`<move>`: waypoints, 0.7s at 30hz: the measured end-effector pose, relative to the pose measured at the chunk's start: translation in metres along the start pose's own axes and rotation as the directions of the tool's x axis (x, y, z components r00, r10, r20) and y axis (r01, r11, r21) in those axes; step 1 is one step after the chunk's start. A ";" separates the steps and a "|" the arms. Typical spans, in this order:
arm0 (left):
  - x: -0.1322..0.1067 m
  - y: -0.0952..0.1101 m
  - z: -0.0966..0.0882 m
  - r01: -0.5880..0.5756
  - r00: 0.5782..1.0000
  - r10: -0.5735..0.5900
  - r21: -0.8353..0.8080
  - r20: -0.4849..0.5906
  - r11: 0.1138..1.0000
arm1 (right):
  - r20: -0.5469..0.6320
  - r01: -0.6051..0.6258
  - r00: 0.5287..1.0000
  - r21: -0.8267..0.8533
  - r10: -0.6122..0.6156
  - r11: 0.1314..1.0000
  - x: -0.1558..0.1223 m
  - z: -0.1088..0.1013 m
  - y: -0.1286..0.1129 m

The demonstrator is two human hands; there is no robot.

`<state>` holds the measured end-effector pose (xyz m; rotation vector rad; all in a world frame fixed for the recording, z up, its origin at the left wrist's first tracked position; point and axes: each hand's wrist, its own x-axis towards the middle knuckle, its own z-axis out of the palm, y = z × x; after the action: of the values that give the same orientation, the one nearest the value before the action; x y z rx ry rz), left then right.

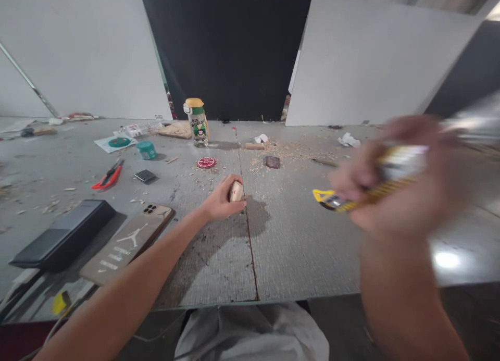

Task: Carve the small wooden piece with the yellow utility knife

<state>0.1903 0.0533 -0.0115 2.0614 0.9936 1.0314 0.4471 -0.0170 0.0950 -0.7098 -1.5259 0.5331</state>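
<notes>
My left hand (223, 199) is closed around a small pale wooden piece (235, 191) with a red mark, just above the table by the seam. Part of the piece is hidden by the fingers. Raised off the table at the right, my right hand (406, 184) is smeared by motion. Its fingers wrap round what looks like a yellow utility knife (330, 199) with black and silver parts, its yellow end pointing left. The blur hides the knife's finer details. The two hands are well apart.
Wood shavings (289, 153) lie behind my left hand, near a brown block (272, 162) and a red round tin (206, 163). Farther back stands a bottle (198, 122). Leftward are red-handled pliers (109, 174), a teal jar (146, 150), a phone (127, 244) and a dark case (64, 233).
</notes>
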 end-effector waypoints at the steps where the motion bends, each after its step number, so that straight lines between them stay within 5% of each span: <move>1: 0.001 0.000 0.001 0.000 1.000 0.000 0.003 -0.011 1.000 | 0.049 -0.089 0.995 0.029 0.087 0.996 0.006 0.008 0.014; 4: 0.005 0.000 0.002 -0.002 1.000 0.002 0.032 -0.025 1.000 | 0.286 -0.251 0.889 -0.351 0.359 0.902 0.014 0.032 0.062; 9: 0.008 -0.005 0.005 0.015 1.000 -0.014 0.052 -0.021 0.999 | 0.543 0.017 0.757 -0.574 0.365 0.818 -0.005 0.054 0.094; 15: 0.008 -0.008 0.006 -0.028 1.000 0.028 -0.006 -0.011 1.000 | 0.603 0.139 0.719 -0.613 0.346 0.778 -0.019 0.057 0.075; 21: 0.008 -0.006 0.003 -0.052 0.999 0.051 0.082 0.014 0.995 | 0.635 0.228 0.712 -0.613 0.300 0.756 -0.025 0.053 0.083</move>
<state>0.1935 0.0623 -0.0149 2.1676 0.9969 1.0188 0.4046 0.0278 0.0147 -1.1686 -2.5105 0.2787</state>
